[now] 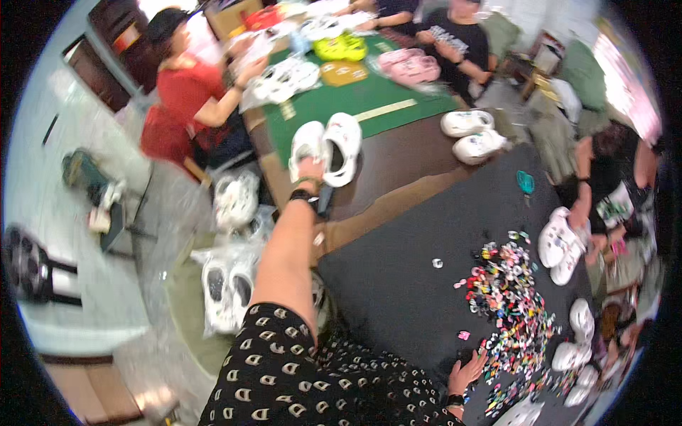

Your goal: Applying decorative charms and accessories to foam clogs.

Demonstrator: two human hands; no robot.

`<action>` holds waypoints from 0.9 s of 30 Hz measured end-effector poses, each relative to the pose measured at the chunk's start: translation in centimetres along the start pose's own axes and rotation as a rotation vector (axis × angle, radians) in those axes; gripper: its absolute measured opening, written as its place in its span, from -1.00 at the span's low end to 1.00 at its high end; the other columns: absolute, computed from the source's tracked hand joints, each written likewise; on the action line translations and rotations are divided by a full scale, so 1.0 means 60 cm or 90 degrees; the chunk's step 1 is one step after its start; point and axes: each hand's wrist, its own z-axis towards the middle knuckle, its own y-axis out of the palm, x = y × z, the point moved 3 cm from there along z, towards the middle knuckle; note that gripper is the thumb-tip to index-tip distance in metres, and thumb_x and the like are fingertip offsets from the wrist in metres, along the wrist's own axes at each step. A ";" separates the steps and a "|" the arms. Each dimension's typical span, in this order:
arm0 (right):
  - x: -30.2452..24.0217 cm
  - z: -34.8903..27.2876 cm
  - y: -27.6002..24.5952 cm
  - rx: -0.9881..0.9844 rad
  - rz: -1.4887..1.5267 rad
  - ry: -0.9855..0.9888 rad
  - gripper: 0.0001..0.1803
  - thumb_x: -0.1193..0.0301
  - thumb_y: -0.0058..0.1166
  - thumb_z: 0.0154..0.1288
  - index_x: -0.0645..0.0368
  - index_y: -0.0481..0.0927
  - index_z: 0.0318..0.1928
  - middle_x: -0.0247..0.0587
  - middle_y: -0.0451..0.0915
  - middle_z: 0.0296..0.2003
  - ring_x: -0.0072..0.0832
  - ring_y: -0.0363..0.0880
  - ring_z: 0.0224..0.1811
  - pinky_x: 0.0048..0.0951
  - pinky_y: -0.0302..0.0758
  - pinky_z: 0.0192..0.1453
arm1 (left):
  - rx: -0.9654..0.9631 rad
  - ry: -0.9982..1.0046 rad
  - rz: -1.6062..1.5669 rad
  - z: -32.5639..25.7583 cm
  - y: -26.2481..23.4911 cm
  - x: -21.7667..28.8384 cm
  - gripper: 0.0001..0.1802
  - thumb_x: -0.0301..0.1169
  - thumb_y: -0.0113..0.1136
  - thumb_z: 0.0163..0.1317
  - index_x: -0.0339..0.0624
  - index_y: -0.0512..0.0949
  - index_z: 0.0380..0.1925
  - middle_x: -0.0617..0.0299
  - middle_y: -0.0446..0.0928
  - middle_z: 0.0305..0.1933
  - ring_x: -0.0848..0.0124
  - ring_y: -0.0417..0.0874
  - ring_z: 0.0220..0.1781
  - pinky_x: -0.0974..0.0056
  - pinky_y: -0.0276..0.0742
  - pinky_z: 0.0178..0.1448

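Note:
My left hand [310, 170], at the end of an outstretched arm, grips the heel of a white clog [307, 142]; the fingers are partly hidden in its opening. Its mate, another white clog [343, 149], stands right beside it on the brown tabletop [383, 163], close to the green mat [305, 117]. Low at the right, my right hand [467, 370] lies with fingers spread on the black mat [398, 284], at the edge of a heap of small colourful shoe charms [508, 291]. A pink charm [464, 335] lies just above that hand.
Bagged white clogs [229, 284] sit left of my arm. Another pair of white clogs [474, 135] stands at the table's right. Yellow-green clogs [339, 47] and pink clogs [408, 66] lie farther back. A person in red [188, 92] and other people work around the table.

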 end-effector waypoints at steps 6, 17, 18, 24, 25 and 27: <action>0.001 0.017 0.037 0.104 -0.102 -0.013 -0.36 0.09 -0.19 0.33 0.11 0.15 0.34 -0.12 -0.07 0.45 -0.05 -0.19 0.50 0.16 -0.16 0.41 | 0.023 0.109 -0.147 -0.169 0.016 -0.008 -0.65 -0.14 0.05 0.22 -0.15 0.66 -0.26 -0.08 0.61 -0.27 -0.02 0.62 -0.16 0.05 0.51 -0.04; 0.039 0.030 0.041 0.161 -0.139 -0.073 -0.32 0.15 -0.04 0.28 0.12 0.14 0.34 -0.01 0.00 0.42 0.06 -0.14 0.47 0.09 -0.07 0.43 | -0.044 -0.162 0.399 -0.322 -0.114 -0.382 -0.09 0.17 0.24 -0.03 -0.02 0.28 0.29 0.15 0.30 0.36 0.12 0.04 0.49 -0.17 -0.10 0.47; 0.047 0.026 0.037 0.139 -0.116 -0.061 -0.31 0.24 0.03 0.22 0.15 0.16 0.32 0.02 0.01 0.41 0.07 -0.13 0.46 0.08 -0.04 0.42 | -0.170 -0.249 0.388 -0.334 -0.107 -0.392 -0.10 0.25 0.18 -0.04 -0.03 0.35 0.25 0.15 0.34 0.32 0.10 0.16 0.43 -0.18 0.02 0.42; -0.058 0.018 -0.025 0.094 -0.047 0.018 -0.32 0.41 0.20 -0.02 0.23 0.32 0.19 0.09 0.10 0.35 0.08 0.00 0.40 0.02 0.06 0.40 | -0.110 -0.104 0.718 -0.394 -0.148 -0.440 -0.72 -0.11 0.06 0.15 0.05 0.62 -0.29 0.24 0.59 -0.21 0.23 0.57 -0.11 0.14 0.42 -0.11; -0.045 0.017 -0.008 0.103 -0.016 0.014 -0.28 0.36 0.19 0.02 0.18 0.26 0.24 0.07 0.01 0.39 0.06 -0.08 0.44 0.11 0.01 0.39 | -0.123 -0.014 0.693 -0.389 -0.171 -0.463 -0.83 -0.22 0.09 0.14 0.07 0.62 -0.36 0.26 0.59 -0.23 0.28 0.58 -0.15 0.17 0.41 -0.17; -0.038 0.005 0.000 0.087 0.012 0.039 -0.28 0.26 0.14 0.10 0.10 0.22 0.29 0.05 -0.06 0.42 0.04 -0.17 0.48 0.17 -0.06 0.39 | 0.104 0.086 0.459 -0.417 -0.212 -0.458 -0.91 -0.48 0.10 0.09 -0.09 0.60 -0.48 0.22 0.52 -0.37 0.23 0.56 -0.34 0.15 0.45 -0.27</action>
